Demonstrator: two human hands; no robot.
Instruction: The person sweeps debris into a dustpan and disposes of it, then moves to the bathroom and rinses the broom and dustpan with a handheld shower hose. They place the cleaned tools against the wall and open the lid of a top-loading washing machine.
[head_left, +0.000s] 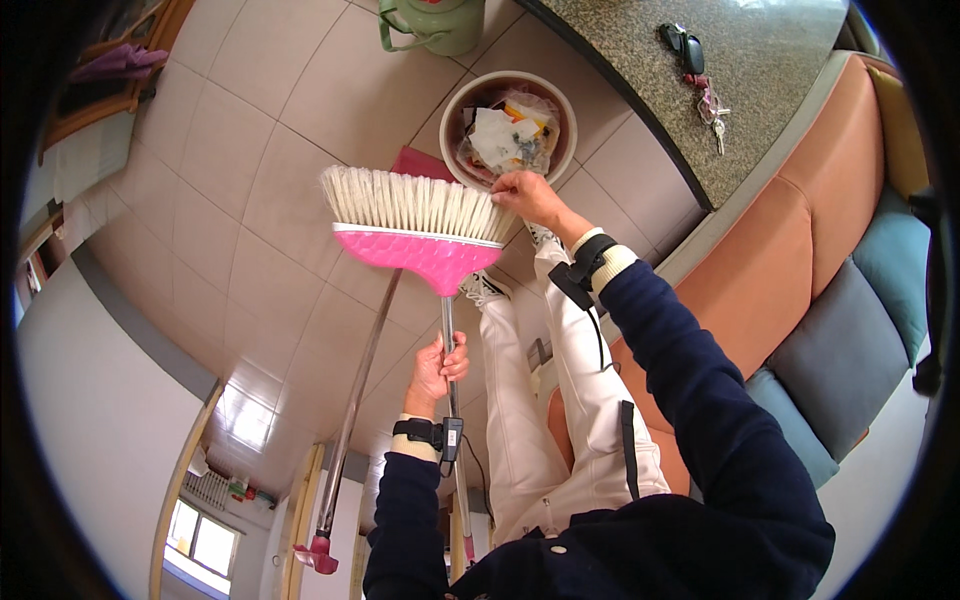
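A broom (415, 252) with a pink head is held up in front of me, its pale bristles pointing away. Wrapped round its metal handle just below the head is my left hand (434, 369). My right hand (533, 199) is closed, with thumb and fingers pinched at the right end of the bristles. Whether a bit of dirt is between the fingertips is too small to tell. Behind the broom, partly hidden, a dark red dustpan (421, 163) shows, with a long metal handle ending in pink. Just beyond my right hand stands a round bin (570, 128) holding plastic bags and crumpled paper.
A green watering can or kettle (455, 28) stands on the tiled floor (290, 190) beyond the bin. To the right is a speckled stone tabletop (620, 45) with keys (693, 58) on it. An orange sofa (760, 240) with cushions runs along my right side.
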